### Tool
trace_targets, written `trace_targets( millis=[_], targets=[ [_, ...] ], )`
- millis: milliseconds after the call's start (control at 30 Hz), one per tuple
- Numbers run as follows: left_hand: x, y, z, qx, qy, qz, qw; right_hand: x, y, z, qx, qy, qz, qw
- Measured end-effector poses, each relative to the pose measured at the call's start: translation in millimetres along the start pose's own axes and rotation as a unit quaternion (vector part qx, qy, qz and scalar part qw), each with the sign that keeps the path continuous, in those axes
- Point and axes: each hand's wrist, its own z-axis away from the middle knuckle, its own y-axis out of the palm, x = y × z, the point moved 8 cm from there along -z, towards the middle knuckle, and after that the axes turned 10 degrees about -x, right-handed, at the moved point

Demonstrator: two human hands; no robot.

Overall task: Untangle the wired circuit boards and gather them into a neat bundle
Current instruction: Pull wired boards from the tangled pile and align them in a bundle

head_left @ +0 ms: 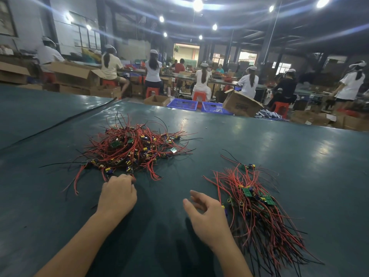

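A tangled heap of small green circuit boards [131, 148] with red and black wires lies on the dark green table, left of centre. To the right lies a gathered bundle of boards [257, 204], its wires combed toward me. One separate board [249, 166] sits just beyond that bundle. My left hand [117, 194] reaches the near edge of the heap, its fingers curled down onto a red wire there; what the fingertips hold is hidden. My right hand [207, 214] hovers left of the bundle with relaxed, spread fingers and holds nothing.
The green table [239, 136] stretches far ahead and to both sides. A black cable [60, 122] runs across its far left. Beyond the table edge are blue crates [182, 103], cardboard boxes [241, 104] and seated people at other benches.
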Motion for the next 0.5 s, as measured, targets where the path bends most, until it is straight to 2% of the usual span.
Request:
trace_targets(
  millis=[100, 233, 400, 500],
  targets=[
    [-5, 0, 0, 0.000, -0.008, 0.071, 0.997, -5, -3, -1, 0.003, 0.014, 0.046, 0.999],
    [-6, -4, 0, -0.018, -0.051, 0.175, 0.983, -10, -24, -6, -0.057, 0.013, 0.150, 0.987],
    [-5, 2, 2, -0.001, -0.051, 0.193, 0.980, -15, -32, -8, -0.074, 0.040, 0.194, 0.977],
    [-4, -2, 0, -0.023, -0.063, 0.207, 0.976, -14, -28, -5, -0.065, 0.040, 0.199, 0.977]
  ],
)
